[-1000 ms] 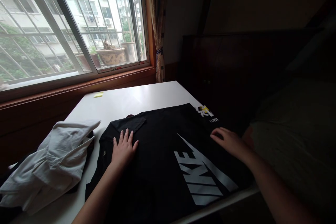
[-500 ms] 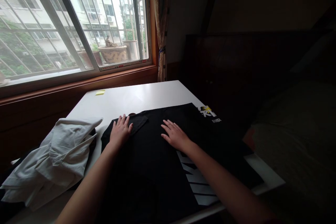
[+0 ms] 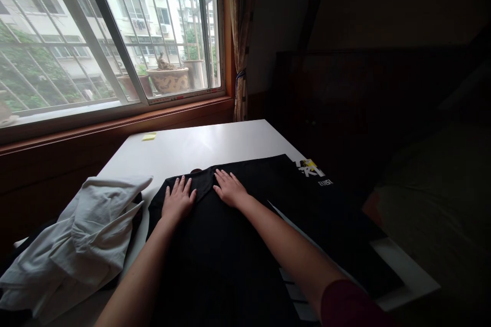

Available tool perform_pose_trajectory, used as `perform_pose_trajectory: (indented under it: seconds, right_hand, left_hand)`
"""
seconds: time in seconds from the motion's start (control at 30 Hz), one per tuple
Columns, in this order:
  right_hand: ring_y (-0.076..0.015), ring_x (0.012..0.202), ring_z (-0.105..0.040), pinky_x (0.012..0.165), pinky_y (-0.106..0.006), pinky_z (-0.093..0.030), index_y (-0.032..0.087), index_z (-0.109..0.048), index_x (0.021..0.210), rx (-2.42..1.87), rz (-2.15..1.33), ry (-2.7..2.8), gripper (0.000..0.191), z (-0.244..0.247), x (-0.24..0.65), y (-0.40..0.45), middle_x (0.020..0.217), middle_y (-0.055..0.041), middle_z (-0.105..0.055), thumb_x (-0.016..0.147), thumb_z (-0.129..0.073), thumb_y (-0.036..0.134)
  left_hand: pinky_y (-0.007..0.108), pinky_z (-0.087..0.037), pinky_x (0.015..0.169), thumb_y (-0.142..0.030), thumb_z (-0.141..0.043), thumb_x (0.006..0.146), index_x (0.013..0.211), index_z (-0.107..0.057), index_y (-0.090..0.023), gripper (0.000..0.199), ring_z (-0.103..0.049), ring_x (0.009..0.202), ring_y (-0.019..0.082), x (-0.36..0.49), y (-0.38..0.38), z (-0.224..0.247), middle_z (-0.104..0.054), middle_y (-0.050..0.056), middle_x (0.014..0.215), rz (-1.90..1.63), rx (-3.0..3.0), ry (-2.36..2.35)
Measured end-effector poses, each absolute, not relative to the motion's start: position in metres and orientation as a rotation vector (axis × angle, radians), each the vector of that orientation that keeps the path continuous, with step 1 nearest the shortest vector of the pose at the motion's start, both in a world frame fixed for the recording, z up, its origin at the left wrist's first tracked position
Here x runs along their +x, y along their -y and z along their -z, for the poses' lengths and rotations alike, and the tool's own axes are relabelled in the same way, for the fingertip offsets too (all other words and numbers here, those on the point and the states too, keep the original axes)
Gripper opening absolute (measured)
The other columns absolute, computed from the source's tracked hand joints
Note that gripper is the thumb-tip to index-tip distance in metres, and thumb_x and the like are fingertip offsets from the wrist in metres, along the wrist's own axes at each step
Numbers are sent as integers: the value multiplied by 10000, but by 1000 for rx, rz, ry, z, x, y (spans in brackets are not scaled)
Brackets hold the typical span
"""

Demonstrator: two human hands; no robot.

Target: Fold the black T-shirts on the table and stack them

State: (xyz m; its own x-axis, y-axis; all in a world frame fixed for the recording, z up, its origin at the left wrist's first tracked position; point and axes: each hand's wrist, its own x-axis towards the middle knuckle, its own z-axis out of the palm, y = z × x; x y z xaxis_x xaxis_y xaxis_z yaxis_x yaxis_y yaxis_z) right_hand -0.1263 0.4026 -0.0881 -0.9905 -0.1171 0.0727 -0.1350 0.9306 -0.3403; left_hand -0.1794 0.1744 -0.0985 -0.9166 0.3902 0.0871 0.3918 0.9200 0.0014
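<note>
A black T-shirt [image 3: 215,245] with white and yellow print lies spread over the white table [image 3: 222,138]. My left hand [image 3: 179,198] rests flat on its upper left part, fingers spread. Close beside it, my right hand [image 3: 230,187] lies palm down near the shirt's far edge, fingers stretched out. Both hands touch the cloth without gripping it. Large pale lettering on the shirt is partly hidden beneath my right forearm. A small dark round thing [image 3: 196,170] peeks out at the far edge of the shirt, mostly covered.
Crumpled light grey clothing [image 3: 80,240] lies on darker cloth at the table's left side. A yellow sticky note [image 3: 149,136] is on the far left corner. Beyond the table are a barred window and a tied curtain [image 3: 240,61]. The right side is very dark.
My right hand has slid left across the shirt, closer to my left hand. My left hand stays in nearly the same place. The view has shifted slightly.
</note>
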Motion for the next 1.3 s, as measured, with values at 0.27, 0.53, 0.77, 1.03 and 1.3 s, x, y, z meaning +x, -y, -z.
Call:
perform_pose_trajectory:
  seconds: [0.27, 0.53, 0.77, 1.03, 1.3]
  right_hand:
    - [-220, 1560, -141, 1265, -439, -47, 207, -269, 1613, 173, -553, 3052, 670, 89, -165, -396, 1691, -20, -224, 1035, -229, 544]
    - [-209, 1572, -67, 1262, -446, -21, 208, -247, 1620, 74, -488, 3112, 692, 91, -172, -429, 1709, -10, -134, 1025, -233, 562]
    - [-225, 1574, -61, 1260, -470, -34, 180, -191, 1632, -83, -439, 3130, 758, 92, -164, -467, 1712, -46, -107, 1018, -203, 625]
    - [-200, 1574, -56, 1263, -432, -31, 174, -180, 1634, -159, -377, 3133, 752, 96, -156, -489, 1713, -41, -86, 1021, -187, 610]
    - [-230, 1575, -58, 1263, -474, -16, 161, -196, 1630, -315, -288, 3157, 748, 91, -153, -533, 1710, -62, -106, 1017, -212, 588]
  left_hand:
    - [546, -179, 1242, -514, -290, 1038, 1594, -313, -231, 624, -173, 1559, 272, -180, -172, 98, -217, 75, 1682, 71, -543, 2996]
    - [547, -173, 1243, -519, -276, 1040, 1596, -306, -232, 627, -158, 1562, 274, -180, -172, 96, -200, 71, 1686, 78, -542, 3011]
    - [545, -177, 1241, -524, -259, 1041, 1600, -294, -240, 628, -140, 1566, 271, -181, -172, 97, -190, 63, 1689, 75, -540, 3015]
    - [548, -151, 1248, -531, -238, 1042, 1609, -262, -243, 636, -126, 1569, 260, -181, -172, 97, -167, 59, 1693, 55, -537, 3035]
    - [547, -163, 1246, -537, -228, 1040, 1609, -262, -252, 638, -124, 1569, 258, -181, -171, 96, -162, 50, 1695, 69, -544, 3036]
